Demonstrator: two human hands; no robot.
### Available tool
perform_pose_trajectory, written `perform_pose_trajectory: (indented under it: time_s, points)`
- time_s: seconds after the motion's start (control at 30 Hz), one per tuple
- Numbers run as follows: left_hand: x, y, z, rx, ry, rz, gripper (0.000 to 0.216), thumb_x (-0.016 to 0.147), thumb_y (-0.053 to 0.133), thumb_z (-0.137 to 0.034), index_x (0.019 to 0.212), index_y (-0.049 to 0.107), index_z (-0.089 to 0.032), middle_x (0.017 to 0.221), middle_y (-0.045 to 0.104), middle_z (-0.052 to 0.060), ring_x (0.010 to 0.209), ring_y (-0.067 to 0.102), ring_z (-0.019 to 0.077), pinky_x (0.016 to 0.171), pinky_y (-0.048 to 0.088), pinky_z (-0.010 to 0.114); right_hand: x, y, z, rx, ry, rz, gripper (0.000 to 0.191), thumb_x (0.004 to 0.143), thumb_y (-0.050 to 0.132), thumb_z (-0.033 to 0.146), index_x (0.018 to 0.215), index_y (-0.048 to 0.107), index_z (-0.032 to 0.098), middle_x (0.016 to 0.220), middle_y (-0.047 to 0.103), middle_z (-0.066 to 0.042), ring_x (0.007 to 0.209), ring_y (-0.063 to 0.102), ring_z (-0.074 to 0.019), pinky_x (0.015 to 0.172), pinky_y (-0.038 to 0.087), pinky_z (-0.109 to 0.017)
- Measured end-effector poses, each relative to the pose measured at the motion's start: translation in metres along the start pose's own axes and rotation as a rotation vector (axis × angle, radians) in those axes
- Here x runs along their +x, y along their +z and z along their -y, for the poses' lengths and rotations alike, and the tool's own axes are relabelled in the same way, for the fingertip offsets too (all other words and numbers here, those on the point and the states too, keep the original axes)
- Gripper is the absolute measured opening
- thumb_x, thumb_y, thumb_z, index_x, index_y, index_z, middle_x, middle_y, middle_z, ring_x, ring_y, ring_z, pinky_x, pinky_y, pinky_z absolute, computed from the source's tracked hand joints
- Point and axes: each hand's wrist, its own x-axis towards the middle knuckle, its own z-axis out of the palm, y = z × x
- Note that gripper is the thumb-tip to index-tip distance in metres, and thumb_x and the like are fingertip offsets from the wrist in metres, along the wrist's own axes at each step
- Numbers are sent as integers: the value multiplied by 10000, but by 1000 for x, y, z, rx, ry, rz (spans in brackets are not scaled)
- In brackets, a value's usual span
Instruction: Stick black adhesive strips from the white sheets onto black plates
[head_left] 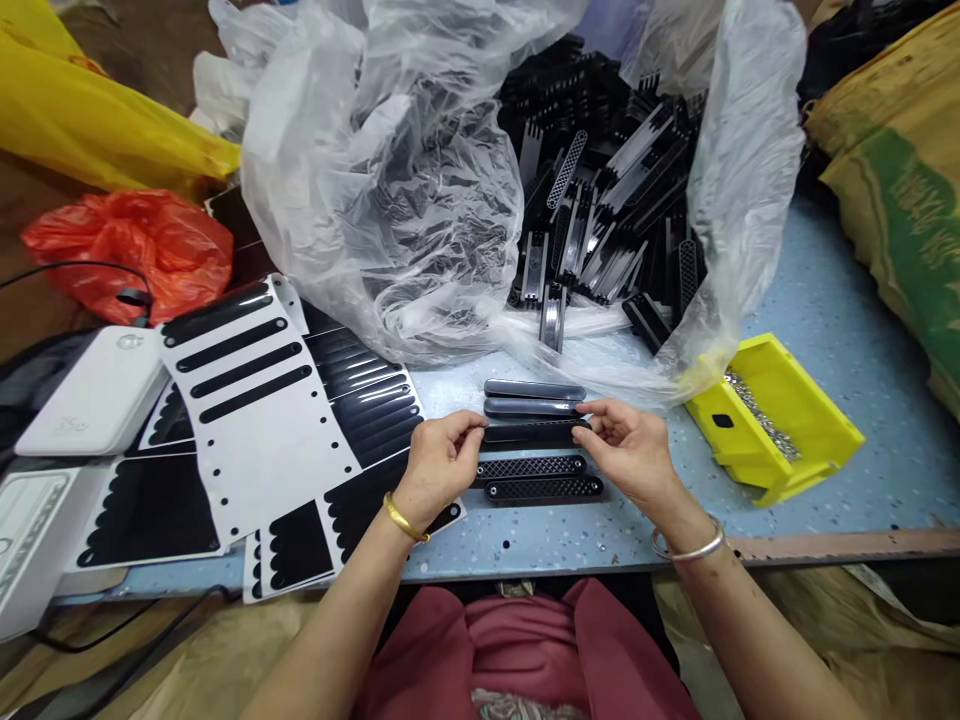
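In the head view, a short row of long black plastic pieces lies on the blue table. A black strip (529,433) in the middle of the row has a hand at each end. My left hand (448,450) pinches its left end with thumb and forefinger. At its right end is my right hand (626,445), thumb on the strip and forefinger near the glossy piece above. Two smooth glossy pieces (534,390) are beyond the strip. Closer to me lie two lattice-patterned pieces (544,489) with small metal dots at their ends. Whether the strip is stuck to a piece beneath, I cannot tell.
White sheets (262,450) with black rounded stickers lie at left, near a white power bank (94,390). Behind, a clear plastic bag (390,200) spills many black parts (592,220). A yellow bin (817,430) of small metal pieces stands at right on the blue table (900,480).
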Motion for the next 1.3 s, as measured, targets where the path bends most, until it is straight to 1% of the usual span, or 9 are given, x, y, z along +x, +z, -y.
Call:
perform_pose_trajectory:
  time_s: [0.1,0.2,0.47,0.67,0.83,0.93,1.03,1.13,1.3]
  points:
    - [0,1,-4,43,22,-7,262,873,503,-293,763,709,-175,564,617,-3,521,568,126,544,414,239,0,0,-2,-40,-40,-6,173,684,663,276,815,679,165,520,536,37,463,493,-115,462,393,-254]
    - [0,4,-8,57,30,-35,257,863,559,-340,708,683,-177,535,594,-15,504,544,114,529,396,227,0,0,-4,-65,-59,-18,173,690,655,277,813,688,161,529,549,29,468,499,-118,473,403,-259]
    - [-2,8,-3,116,104,-79,238,848,602,-346,696,688,-184,523,579,-30,483,501,93,521,364,215,-1,-3,5,-82,-59,-28,112,683,681,269,728,707,170,530,608,7,470,537,-129,465,423,-255]
    - [-2,7,-3,148,117,-69,235,858,596,-344,715,695,-186,549,605,-21,496,511,97,527,368,216,7,-4,9,-79,9,13,81,657,682,242,633,711,170,499,623,0,459,526,-132,459,401,-253]
    - [-2,6,-3,143,113,-72,229,853,607,-339,707,691,-184,541,596,-25,494,505,95,528,360,216,10,-6,11,-208,-64,30,86,666,653,211,640,731,188,512,635,3,500,553,-144,496,410,-259]
    - [-2,7,-3,148,112,-71,230,849,611,-341,700,690,-185,532,583,-29,495,502,95,530,353,218,9,-8,16,-212,-93,16,76,672,669,216,649,740,200,539,651,4,521,563,-144,512,420,-262]
    - [-2,7,-2,152,108,-77,231,847,611,-347,700,689,-186,525,573,-32,491,493,94,531,349,219,6,-9,20,-122,-56,18,77,678,693,251,649,739,197,554,658,2,500,560,-138,487,442,-259]
    - [-2,8,-1,148,100,-78,237,848,605,-356,708,690,-184,530,576,-30,493,492,96,535,351,221,3,-11,23,-26,45,40,103,670,727,284,661,743,183,534,639,7,447,548,-126,434,451,-248]
    - [-2,8,0,153,97,-75,248,855,594,-367,714,690,-187,537,578,-28,497,490,99,540,353,223,-2,-13,23,6,107,53,132,661,756,307,670,752,176,557,659,-1,409,542,-114,388,442,-233]
